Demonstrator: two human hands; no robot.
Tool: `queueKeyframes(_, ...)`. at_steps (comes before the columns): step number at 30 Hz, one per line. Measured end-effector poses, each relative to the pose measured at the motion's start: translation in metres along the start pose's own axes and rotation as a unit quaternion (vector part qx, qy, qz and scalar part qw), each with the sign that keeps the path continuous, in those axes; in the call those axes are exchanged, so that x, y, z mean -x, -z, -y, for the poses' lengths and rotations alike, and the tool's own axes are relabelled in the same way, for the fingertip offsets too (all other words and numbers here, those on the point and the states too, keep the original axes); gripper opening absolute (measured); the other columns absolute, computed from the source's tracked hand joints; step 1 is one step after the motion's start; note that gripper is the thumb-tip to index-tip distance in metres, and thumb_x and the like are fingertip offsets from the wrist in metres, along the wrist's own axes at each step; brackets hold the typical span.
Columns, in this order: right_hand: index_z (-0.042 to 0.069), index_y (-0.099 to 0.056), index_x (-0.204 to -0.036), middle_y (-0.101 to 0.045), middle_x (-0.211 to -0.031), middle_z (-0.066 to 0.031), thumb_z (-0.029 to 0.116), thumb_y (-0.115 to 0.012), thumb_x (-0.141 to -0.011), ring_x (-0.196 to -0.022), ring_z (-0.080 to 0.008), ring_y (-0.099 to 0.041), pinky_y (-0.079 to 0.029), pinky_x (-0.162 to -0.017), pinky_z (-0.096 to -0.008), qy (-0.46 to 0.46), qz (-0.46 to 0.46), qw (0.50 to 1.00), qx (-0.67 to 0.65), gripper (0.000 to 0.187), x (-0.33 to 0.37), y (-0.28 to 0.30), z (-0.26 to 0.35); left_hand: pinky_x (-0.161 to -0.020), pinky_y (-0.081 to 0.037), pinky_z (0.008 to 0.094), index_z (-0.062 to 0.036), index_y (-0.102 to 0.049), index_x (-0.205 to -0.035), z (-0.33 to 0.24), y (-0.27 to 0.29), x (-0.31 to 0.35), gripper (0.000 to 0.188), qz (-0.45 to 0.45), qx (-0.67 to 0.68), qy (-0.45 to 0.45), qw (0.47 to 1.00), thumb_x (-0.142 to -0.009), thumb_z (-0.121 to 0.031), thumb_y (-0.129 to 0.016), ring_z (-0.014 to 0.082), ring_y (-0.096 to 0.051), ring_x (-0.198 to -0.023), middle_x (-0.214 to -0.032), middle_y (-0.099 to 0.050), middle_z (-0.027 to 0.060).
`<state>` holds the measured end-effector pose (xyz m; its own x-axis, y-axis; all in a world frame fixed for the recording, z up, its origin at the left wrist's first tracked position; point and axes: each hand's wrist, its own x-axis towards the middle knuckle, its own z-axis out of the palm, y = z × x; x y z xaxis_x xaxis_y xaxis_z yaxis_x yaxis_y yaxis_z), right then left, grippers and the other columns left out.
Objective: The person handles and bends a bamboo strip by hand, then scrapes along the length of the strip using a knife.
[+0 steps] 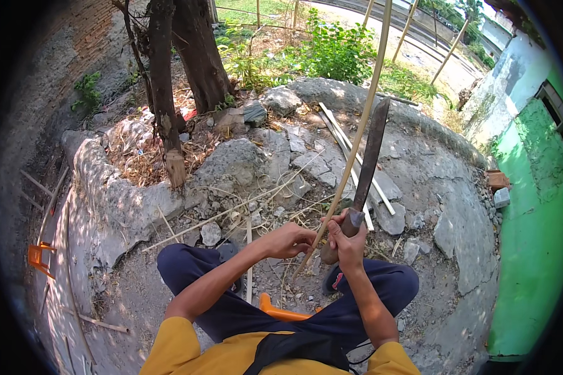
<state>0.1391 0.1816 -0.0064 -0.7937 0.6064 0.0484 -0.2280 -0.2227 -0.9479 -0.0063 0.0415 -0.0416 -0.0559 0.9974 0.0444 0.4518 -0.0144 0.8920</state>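
Note:
A long, thin bamboo strip rises from between my knees toward the top of the view. My left hand is closed on its lower part, fingers curled and fingertips against it. In my right hand I grip the wooden handle of a machete. Its dark blade points up and away, just right of the strip. Some right-hand fingers lie behind the strip; whether they press on it is hard to tell. Thin shavings are scattered on the ground ahead of my hands.
Pale split strips lie beyond the machete on broken concrete. Another long strip crosses the ground at left. Tree trunks stand ahead left, a green wall at right. An orange seat shows beneath me, and an orange chair far left.

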Motion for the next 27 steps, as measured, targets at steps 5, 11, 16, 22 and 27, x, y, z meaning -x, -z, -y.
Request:
queueKeyframes(5, 0.005, -0.05, -0.107, -0.071, -0.094, -0.0118, 0.009, -0.076, -0.093, -0.063, -0.0071, -0.057, -0.045, -0.052, -0.0216, -0.002, -0.01, 1.0, 0.008, 0.03, 0.003, -0.005, -0.008, -0.081, -0.058, 0.042, -0.0049, -0.068, -0.111, 0.001, 0.007, 0.004, 0.025, 0.039, -0.009, 0.016, 0.999, -0.087, -0.006, -0.073, 0.03, -0.073, -0.091, -0.097, -0.075, 0.0128)
queueKeyframes(11, 0.005, -0.051, -0.105, -0.07, -0.092, -0.0085, 0.01, -0.079, -0.091, -0.065, -0.0072, -0.059, -0.047, -0.053, -0.0216, -0.001, -0.022, 0.999, 0.027, 0.032, 0.006, -0.006, -0.018, -0.097, -0.054, 0.0388, -0.0081, -0.056, -0.136, -0.025, 0.058, 0.019, 0.06, -0.087, -0.079, 0.047, 0.992, -0.085, -0.025, -0.082, 0.0233, -0.063, -0.116, -0.132, -0.062, 0.0106)
queueKeyframes(16, 0.006, -0.05, -0.104, -0.069, -0.091, -0.0074, 0.01, -0.079, -0.09, -0.064, -0.0079, -0.059, -0.047, -0.054, -0.0223, -0.002, -0.016, 0.999, 0.047, 0.033, 0.007, -0.007, -0.03, -0.099, -0.053, 0.0366, -0.0089, -0.046, -0.149, -0.053, 0.075, 0.023, 0.065, -0.216, 0.206, -0.013, 0.954, -0.093, -0.026, -0.075, 0.0213, -0.061, -0.12, -0.137, -0.059, 0.0108)
queueKeyframes(22, 0.006, -0.051, -0.101, -0.068, -0.089, -0.0063, 0.01, -0.08, -0.089, -0.064, -0.0088, -0.058, -0.048, -0.056, -0.0237, -0.045, 0.006, 0.996, 0.081, 0.032, 0.014, -0.021, -0.045, -0.1, -0.054, 0.0378, -0.0009, -0.037, -0.153, -0.038, 0.069, 0.024, 0.058, -0.278, 0.232, 0.032, 0.931, -0.105, -0.026, -0.058, 0.025, -0.059, -0.126, -0.142, -0.056, 0.0177)
queueKeyframes(27, 0.006, -0.055, -0.097, -0.071, -0.087, -0.005, 0.01, -0.082, -0.087, -0.064, -0.0077, -0.059, -0.048, -0.057, -0.0243, -0.05, 0.023, 0.993, 0.105, 0.029, 0.017, -0.021, -0.059, -0.099, -0.055, 0.0379, 0.0017, -0.035, -0.152, -0.032, 0.084, 0.027, 0.054, -0.33, 0.282, 0.014, 0.901, -0.107, -0.023, -0.053, 0.0269, -0.063, -0.123, -0.14, -0.058, 0.02)
